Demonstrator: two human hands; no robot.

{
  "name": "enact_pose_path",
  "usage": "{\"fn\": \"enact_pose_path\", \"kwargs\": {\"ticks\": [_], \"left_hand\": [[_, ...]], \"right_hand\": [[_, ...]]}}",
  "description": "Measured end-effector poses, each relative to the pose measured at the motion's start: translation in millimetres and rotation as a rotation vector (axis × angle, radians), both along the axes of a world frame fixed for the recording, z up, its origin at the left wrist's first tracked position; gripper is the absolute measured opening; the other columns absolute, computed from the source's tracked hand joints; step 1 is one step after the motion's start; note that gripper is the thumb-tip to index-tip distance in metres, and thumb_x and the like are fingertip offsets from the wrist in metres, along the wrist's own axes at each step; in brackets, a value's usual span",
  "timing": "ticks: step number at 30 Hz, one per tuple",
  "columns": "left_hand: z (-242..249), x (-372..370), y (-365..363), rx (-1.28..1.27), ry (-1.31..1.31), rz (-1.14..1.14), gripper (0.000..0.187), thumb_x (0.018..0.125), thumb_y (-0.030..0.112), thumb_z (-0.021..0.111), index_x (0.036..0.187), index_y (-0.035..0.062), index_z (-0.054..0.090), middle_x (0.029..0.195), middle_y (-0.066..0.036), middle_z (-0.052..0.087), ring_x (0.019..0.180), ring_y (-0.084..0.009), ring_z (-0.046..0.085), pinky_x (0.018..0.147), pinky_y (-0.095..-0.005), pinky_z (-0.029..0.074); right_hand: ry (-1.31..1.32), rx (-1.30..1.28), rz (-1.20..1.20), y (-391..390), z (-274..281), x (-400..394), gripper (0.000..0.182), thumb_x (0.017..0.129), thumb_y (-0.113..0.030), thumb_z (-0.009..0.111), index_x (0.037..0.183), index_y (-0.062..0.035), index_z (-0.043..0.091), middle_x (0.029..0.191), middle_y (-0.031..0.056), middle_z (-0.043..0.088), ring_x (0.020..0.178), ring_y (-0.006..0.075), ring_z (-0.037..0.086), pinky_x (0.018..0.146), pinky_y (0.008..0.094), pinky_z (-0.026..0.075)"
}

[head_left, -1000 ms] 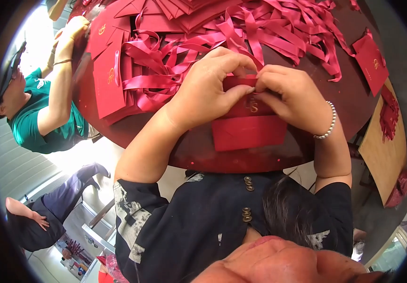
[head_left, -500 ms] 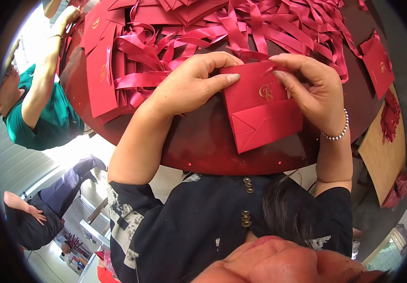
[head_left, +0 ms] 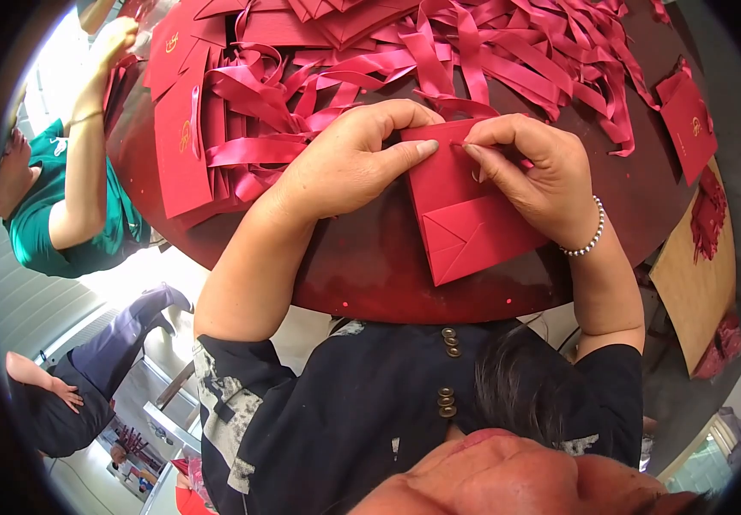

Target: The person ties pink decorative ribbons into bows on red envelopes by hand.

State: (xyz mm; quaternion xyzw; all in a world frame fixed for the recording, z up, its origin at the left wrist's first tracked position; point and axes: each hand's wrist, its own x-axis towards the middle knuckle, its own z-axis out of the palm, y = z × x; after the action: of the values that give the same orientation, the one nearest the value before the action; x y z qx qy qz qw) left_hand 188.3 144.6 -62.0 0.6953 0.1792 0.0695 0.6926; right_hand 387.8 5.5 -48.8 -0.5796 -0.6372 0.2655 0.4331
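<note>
A folded red paper gift bag point(head_left: 460, 227) with its base flap turned up is held over the near part of the table. My left hand point(head_left: 357, 159) grips its upper left edge, thumb on the front face and fingers behind. With thumb and forefinger, my right hand point(head_left: 538, 172) pinches a small red end at the top front of the bag; it looks like ribbon. That hand covers most of the gold lettering. Behind the bag's top edge lies a pink-red ribbon point(head_left: 459, 106).
Pink-red ribbons point(head_left: 542, 60) and stacked red bags point(head_left: 184, 142) lie across the dark red round table point(head_left: 370, 275). Another red bag point(head_left: 686, 120) sits at the right edge. A co-worker in a green shirt point(head_left: 78, 206) is on the left, and another person point(head_left: 66, 395) stands behind.
My right hand has moved left along the bag's top, from the right corner towards the middle, and now covers the lettering. My left hand keeps its hold.
</note>
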Motion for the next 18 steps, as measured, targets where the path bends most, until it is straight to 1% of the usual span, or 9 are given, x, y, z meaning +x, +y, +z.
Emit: {"fn": "enact_pose_path", "kwargs": {"ticks": [2,5,7,9,12,14,15,17,18], "left_hand": [[0,0,-1,-0.005,-0.004,0.007,0.025,0.101,0.009,0.059,0.120,-0.0067,0.062,0.118,-0.007,0.065,0.108,-0.0118,0.060,0.097,-0.0270,0.048],[2,1,-1,0.071,-0.020,0.009,0.024,0.099,0.008,0.060,0.118,-0.0069,0.063,0.118,-0.008,0.065,0.108,-0.0131,0.060,0.097,-0.0283,0.048],[3,1,-3,0.176,-0.037,0.025,0.022,0.098,0.007,0.061,0.114,-0.0073,0.065,0.116,-0.010,0.066,0.108,-0.0156,0.061,0.096,-0.0301,0.048],[5,1,-3,0.199,-0.044,0.026,0.021,0.097,0.006,0.062,0.113,-0.0072,0.065,0.116,-0.011,0.066,0.108,-0.0168,0.061,0.097,-0.0309,0.048],[3,1,-5,0.268,-0.057,0.050,0.019,0.095,0.004,0.063,0.110,-0.0065,0.065,0.115,-0.012,0.067,0.108,-0.0187,0.062,0.097,-0.0320,0.048],[5,2,-7,0.314,-0.065,0.070,0.017,0.094,0.004,0.064,0.108,-0.0060,0.065,0.114,-0.012,0.067,0.108,-0.0194,0.062,0.097,-0.0323,0.048],[7,2,-8,0.362,-0.072,0.074,0.015,0.093,0.003,0.064,0.106,-0.0052,0.064,0.115,-0.013,0.067,0.109,-0.0210,0.063,0.097,-0.0327,0.048],[8,2,-10,0.411,-0.080,0.079,0.013,0.092,0.002,0.065,0.104,-0.0044,0.064,0.115,-0.013,0.066,0.109,-0.0227,0.063,0.097,-0.0331,0.048],[6,2,-12,0.490,-0.106,0.101,0.012,0.091,0.001,0.066,0.102,-0.0039,0.063,0.118,-0.014,0.065,0.111,-0.0248,0.063,0.097,-0.0338,0.048]], "right_hand": [[-0.069,0.017,0.015,0,-1,1,0.007,0.091,0.003,0.069,0.098,0.0018,0.068,0.089,0.0083,0.072,0.069,0.0121,0.068,0.064,0.0246,0.055],[-0.091,0.104,0.004,1,-5,-3,0.007,0.090,0.004,0.070,0.096,0.0009,0.068,0.091,0.0090,0.072,0.069,0.0126,0.068,0.064,0.0251,0.055],[-0.082,0.134,0.005,1,-6,-5,0.007,0.089,0.004,0.071,0.095,0.0006,0.068,0.092,0.0094,0.073,0.069,0.0130,0.068,0.064,0.0253,0.055],[-0.073,0.163,0.006,1,-7,-6,0.007,0.089,0.004,0.071,0.093,0.0002,0.068,0.092,0.0098,0.073,0.069,0.0135,0.068,0.064,0.0256,0.055],[-0.109,0.180,0.003,2,-9,-6,0.008,0.087,0.004,0.073,0.092,-0.0001,0.067,0.092,0.0103,0.073,0.071,0.0164,0.069,0.065,0.0272,0.055],[-0.204,0.243,0.014,3,-8,-7,0.010,0.085,0.003,0.075,0.090,-0.0006,0.067,0.090,0.0108,0.072,0.072,0.0207,0.070,0.066,0.0296,0.055],[-0.204,0.242,0.014,2,-7,-7,0.010,0.085,0.003,0.075,0.090,-0.0006,0.067,0.090,0.0108,0.072,0.072,0.0207,0.070,0.066,0.0296,0.055],[-0.231,0.219,0.033,1,-4,-8,0.013,0.083,0.002,0.076,0.090,-0.0014,0.066,0.089,0.0109,0.072,0.074,0.0242,0.070,0.067,0.0314,0.055],[-0.231,0.219,0.033,1,-4,-8,0.013,0.083,0.002,0.076,0.090,-0.0014,0.066,0.089,0.0109,0.072,0.074,0.0242,0.070,0.067,0.0314,0.055]]}}
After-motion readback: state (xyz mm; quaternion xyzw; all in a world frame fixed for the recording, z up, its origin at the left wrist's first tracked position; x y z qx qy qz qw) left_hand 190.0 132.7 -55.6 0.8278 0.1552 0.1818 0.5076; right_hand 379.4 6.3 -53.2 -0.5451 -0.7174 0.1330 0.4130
